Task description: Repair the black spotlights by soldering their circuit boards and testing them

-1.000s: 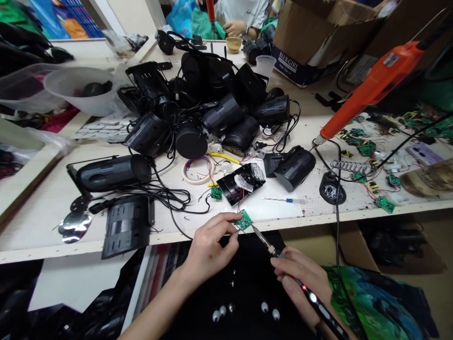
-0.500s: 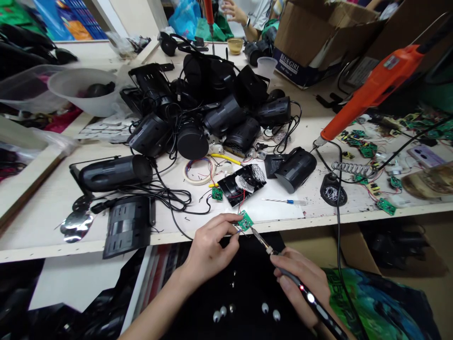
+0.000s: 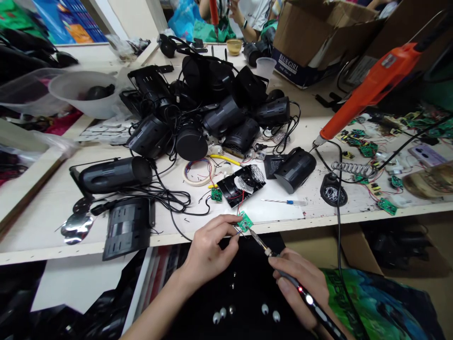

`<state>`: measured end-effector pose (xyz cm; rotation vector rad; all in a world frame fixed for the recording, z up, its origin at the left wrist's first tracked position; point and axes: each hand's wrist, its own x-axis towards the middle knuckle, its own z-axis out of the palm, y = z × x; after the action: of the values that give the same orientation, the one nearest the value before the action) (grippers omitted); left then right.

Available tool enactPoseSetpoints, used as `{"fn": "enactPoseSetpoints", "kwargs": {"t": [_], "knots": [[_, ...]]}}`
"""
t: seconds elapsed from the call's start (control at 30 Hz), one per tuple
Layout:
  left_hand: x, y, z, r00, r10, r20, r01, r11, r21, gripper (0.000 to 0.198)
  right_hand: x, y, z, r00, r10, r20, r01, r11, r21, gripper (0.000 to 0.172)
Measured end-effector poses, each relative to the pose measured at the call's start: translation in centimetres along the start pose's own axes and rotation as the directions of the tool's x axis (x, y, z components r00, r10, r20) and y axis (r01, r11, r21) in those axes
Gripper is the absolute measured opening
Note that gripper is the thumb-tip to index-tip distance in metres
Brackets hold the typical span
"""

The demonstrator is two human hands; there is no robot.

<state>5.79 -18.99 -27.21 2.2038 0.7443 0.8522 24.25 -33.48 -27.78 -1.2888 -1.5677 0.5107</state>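
At the table's front edge my left hand [image 3: 213, 243] pinches a small green circuit board [image 3: 245, 220] by its left side, with a thin wire by the fingertips. A lit soldering iron [image 3: 300, 289] is gripped like a pen in my right hand [image 3: 299, 285]; its tip touches or nearly touches the board's face. From the board a red wire runs up to an open black lamp housing [image 3: 241, 185] with a silvery reflector inside. A second small green board [image 3: 216, 194] lies left of that housing. To its right rests a thin screwdriver with a blue collar [image 3: 290, 202].
Black lamp housings [image 3: 222, 115] with tangled cables pile up behind. An orange electric screwdriver [image 3: 371, 89] hangs at the right, over a soldering-tip cleaner [image 3: 333, 190] and a coiled-spring holder [image 3: 354, 168]. A masking tape roll [image 3: 189, 179] lies mid-table. Across the table is another person's hand [image 3: 236, 13].
The soldering iron's tip has shifted slightly left and up, from the board's lower right edge onto its face. My left hand stays almost still. The other person's hand has moved.
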Motion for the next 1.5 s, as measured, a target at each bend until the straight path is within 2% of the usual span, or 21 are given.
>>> {"fn": "enactPoseSetpoints", "kwargs": {"t": [0.23, 0.5, 0.67, 0.87, 1.2, 1.37, 1.5], "knots": [[0.0, 0.1, -0.3, 1.000, 0.006, 0.026, -0.005, 1.000, -0.013, 0.013, 0.6, -0.5, -0.1, 0.999, -0.017, -0.035, 0.017, 1.000, -0.020, 0.042], [0.2, 0.1, -0.3, 0.999, -0.010, 0.048, 0.012, 0.998, -0.056, 0.015, 0.7, -0.1, -0.4, 1.000, -0.019, 0.015, 0.019, 1.000, -0.001, 0.044], [0.3, 0.1, -0.4, 0.993, -0.038, 0.114, 0.045, 0.997, -0.058, 0.013, 0.7, 0.1, -0.4, 0.999, -0.017, 0.030, 0.017, 1.000, 0.003, 0.044], [0.5, 0.0, -0.5, 0.975, -0.061, 0.213, 0.064, 0.998, -0.010, 0.015, 0.5, 0.6, 0.4, 0.997, -0.057, -0.045, 0.057, 0.998, 0.001, 0.038], [0.7, 0.3, -0.2, 0.960, -0.122, 0.252, 0.126, 0.992, 0.000, 0.016, 0.4, 1.0, 0.4, 0.995, -0.072, -0.069, 0.074, 0.997, 0.021, 0.038], [0.7, 0.4, -0.3, 0.955, -0.147, 0.257, 0.154, 0.988, -0.008, 0.017, 0.5, 0.8, 0.2, 1.000, -0.008, 0.028, 0.006, 0.999, 0.047, 0.038], [0.5, 0.3, -0.1, 0.963, -0.134, 0.236, 0.139, 0.990, -0.007, 0.017, 0.4, 1.0, 0.5, 1.000, -0.016, -0.010, 0.016, 0.998, 0.061, 0.035]]}}
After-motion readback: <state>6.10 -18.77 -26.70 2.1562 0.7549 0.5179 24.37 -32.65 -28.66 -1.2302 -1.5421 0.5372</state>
